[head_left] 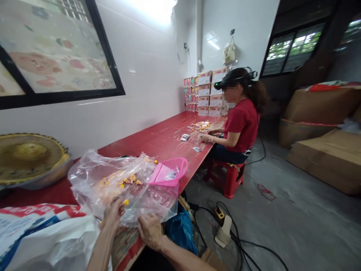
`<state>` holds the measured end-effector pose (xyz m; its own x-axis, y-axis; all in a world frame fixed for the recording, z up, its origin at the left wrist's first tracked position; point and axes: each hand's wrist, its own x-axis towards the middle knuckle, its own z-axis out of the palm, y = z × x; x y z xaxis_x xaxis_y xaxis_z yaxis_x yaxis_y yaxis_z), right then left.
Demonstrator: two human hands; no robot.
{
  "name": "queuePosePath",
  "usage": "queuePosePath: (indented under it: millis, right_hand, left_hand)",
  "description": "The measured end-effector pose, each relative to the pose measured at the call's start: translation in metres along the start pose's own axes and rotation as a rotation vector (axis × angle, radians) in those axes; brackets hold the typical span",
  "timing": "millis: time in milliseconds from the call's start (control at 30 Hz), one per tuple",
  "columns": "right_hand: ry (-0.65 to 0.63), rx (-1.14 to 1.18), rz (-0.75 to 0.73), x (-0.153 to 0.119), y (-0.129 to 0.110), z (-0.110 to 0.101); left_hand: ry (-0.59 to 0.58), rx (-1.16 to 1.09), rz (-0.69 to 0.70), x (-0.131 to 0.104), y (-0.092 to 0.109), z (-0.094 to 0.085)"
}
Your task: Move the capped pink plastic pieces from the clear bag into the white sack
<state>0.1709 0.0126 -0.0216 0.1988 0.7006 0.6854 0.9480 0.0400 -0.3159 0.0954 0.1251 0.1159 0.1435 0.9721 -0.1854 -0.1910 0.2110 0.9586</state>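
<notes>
A large clear plastic bag lies spread on the near end of the red table. Inside it are many small yellow and pinkish pieces. My left hand is closed over the near side of the bag, with a small yellow piece at its fingertips. My right hand has its fingers curled over the bag's near edge at the table corner. A pink scoop-like tray rests beside the bag, holding some small clear items.
White printed sacks lie at the left, near a wide round basin. A co-worker sits on a red stool handling small parts. Stacked boxes stand at the table's far end. Cables and a slipper are on the floor.
</notes>
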Motion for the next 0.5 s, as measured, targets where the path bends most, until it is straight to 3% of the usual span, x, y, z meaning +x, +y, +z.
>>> queuePosePath:
  millis: [333, 500]
  right_hand:
    - [-0.078, -0.066, -0.027, 0.003, 0.007, 0.016]
    - [-0.041, -0.075, -0.046, 0.003, 0.008, 0.018]
  left_hand:
    - [0.004, 0.052, -0.035, -0.011, -0.006, -0.005]
    - [0.011, 0.256, 0.057, -0.02, -0.016, -0.024]
